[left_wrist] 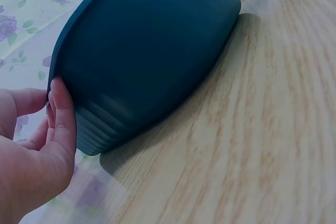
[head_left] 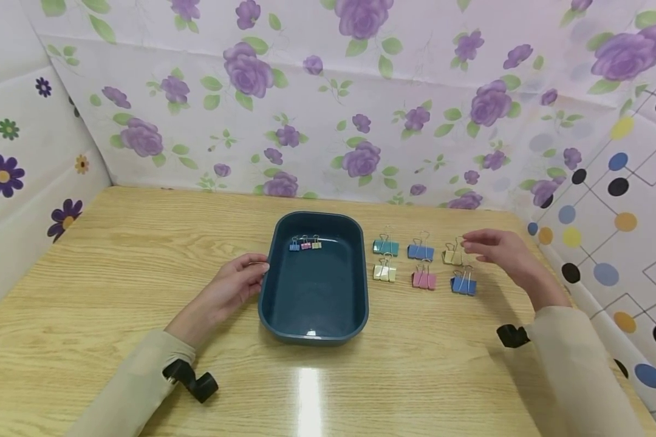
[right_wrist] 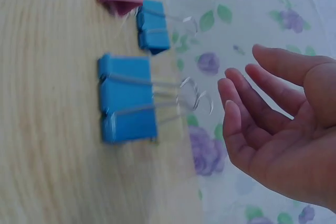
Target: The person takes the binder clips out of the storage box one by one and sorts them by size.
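Observation:
My left hand holds the left rim of a dark teal plastic tray, thumb and fingers at its edge in the left wrist view. Inside the tray lie small binder clips: blue, pink and yellow. Loosely bent and holding nothing, my right hand hovers beside the handles of a large yellow binder clip. Nearest in the right wrist view is a large blue binder clip, apart from the fingers.
Right of the tray, more large clips stand in two rows: teal, blue, pale yellow and pink. The wooden table meets a flowered cloth wall behind and a dotted cloth at the right.

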Demonstrator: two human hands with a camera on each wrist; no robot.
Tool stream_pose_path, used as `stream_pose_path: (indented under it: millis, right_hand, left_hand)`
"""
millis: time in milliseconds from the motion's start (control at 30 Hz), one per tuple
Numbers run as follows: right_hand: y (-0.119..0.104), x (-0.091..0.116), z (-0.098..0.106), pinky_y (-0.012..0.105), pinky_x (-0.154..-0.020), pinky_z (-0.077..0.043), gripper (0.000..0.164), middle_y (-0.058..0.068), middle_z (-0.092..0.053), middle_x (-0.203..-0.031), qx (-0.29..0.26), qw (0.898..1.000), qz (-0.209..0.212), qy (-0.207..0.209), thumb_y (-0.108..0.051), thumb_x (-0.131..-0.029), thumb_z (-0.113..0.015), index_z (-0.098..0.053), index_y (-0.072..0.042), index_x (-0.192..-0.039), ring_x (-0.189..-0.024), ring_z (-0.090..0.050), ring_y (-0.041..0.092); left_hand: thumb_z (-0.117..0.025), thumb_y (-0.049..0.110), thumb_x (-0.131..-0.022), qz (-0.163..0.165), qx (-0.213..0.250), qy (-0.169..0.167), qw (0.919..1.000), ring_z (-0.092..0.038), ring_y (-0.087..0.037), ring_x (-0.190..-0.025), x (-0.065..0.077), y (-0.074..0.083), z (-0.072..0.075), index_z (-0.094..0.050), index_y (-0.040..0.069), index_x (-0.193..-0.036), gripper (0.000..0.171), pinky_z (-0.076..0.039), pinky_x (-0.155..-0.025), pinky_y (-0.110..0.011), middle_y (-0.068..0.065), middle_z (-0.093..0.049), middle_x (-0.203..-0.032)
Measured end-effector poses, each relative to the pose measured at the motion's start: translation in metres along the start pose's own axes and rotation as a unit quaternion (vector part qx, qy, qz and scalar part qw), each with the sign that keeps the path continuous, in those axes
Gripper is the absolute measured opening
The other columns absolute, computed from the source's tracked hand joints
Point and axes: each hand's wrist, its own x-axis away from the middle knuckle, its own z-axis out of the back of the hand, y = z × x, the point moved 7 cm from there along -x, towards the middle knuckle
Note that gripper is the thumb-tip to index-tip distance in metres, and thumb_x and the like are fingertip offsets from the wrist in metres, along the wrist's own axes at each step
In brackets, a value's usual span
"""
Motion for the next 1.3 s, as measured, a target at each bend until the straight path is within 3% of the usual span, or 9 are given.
stream_pose_path:
  millis: [100,200,433,767,1133,1300]
  right_hand:
    - [-0.017,-0.002,-0.002,0.025,-0.091,-0.048,0.057,0.018,-0.051,-0.135,-0.003,1.0,0.005,0.009,-0.042,-0.098,-0.054,-0.048,-0.001,-0.137,-0.106,-0.057,0.007]
    - [-0.035,-0.003,-0.008,0.029,-0.094,-0.047,0.054,0.018,-0.054,-0.133,-0.015,1.0,0.019,0.013,-0.04,-0.099,-0.053,-0.048,-0.001,-0.137,-0.108,-0.059,0.012]
    - [-0.078,-0.003,-0.029,0.027,-0.091,-0.048,0.048,0.018,-0.057,-0.129,-0.045,0.997,0.062,0.011,-0.034,-0.1,-0.054,-0.051,0.0,-0.134,-0.106,-0.061,0.012]
    - [-0.131,-0.01,-0.054,0.037,-0.094,-0.047,0.039,0.014,-0.06,-0.125,-0.047,0.995,0.089,0.023,-0.03,-0.101,-0.053,-0.057,-0.002,-0.129,-0.11,-0.059,0.022]
    - [-0.172,-0.033,-0.082,0.038,-0.093,-0.047,0.03,0.012,-0.063,-0.119,-0.119,0.987,0.101,0.027,-0.022,-0.099,-0.057,-0.061,-0.003,-0.122,-0.107,-0.06,0.022]
    - [-0.184,-0.05,-0.101,0.039,-0.095,-0.046,0.03,0.013,-0.061,-0.121,-0.146,0.984,0.1,0.004,-0.02,-0.1,-0.055,-0.06,-0.001,-0.123,-0.108,-0.059,0.023]
  left_hand:
    - [-0.052,0.004,-0.099,-0.001,0.0,-0.002,1.0,-0.058,-0.01,-0.078,0.001,0.001,-0.001,-0.049,-0.001,-0.114,0.016,-0.05,-0.072,-0.023,-0.003,-0.061,-0.091]
    - [-0.052,0.005,-0.099,-0.001,0.0,-0.003,1.0,-0.058,-0.01,-0.079,0.001,0.001,-0.001,-0.048,-0.002,-0.115,0.018,-0.05,-0.073,-0.023,-0.003,-0.061,-0.092]
    - [-0.053,0.004,-0.099,-0.001,0.002,-0.003,1.0,-0.058,-0.011,-0.08,-0.001,0.001,-0.002,-0.048,-0.002,-0.115,0.018,-0.05,-0.074,-0.024,-0.003,-0.061,-0.093]
    - [-0.051,0.003,-0.099,-0.003,0.004,-0.001,1.0,-0.058,-0.01,-0.078,-0.002,0.003,-0.004,-0.048,-0.002,-0.114,0.016,-0.05,-0.072,-0.023,-0.003,-0.061,-0.092]
    - [-0.052,0.004,-0.099,-0.001,0.0,-0.003,1.0,-0.058,-0.011,-0.079,0.001,0.001,-0.003,-0.047,-0.002,-0.115,0.017,-0.051,-0.074,-0.024,-0.004,-0.06,-0.094]
    - [-0.052,0.004,-0.099,0.001,-0.001,-0.002,1.0,-0.058,-0.01,-0.079,0.001,0.001,-0.002,-0.046,-0.004,-0.116,0.02,-0.051,-0.073,-0.023,-0.004,-0.061,-0.094]
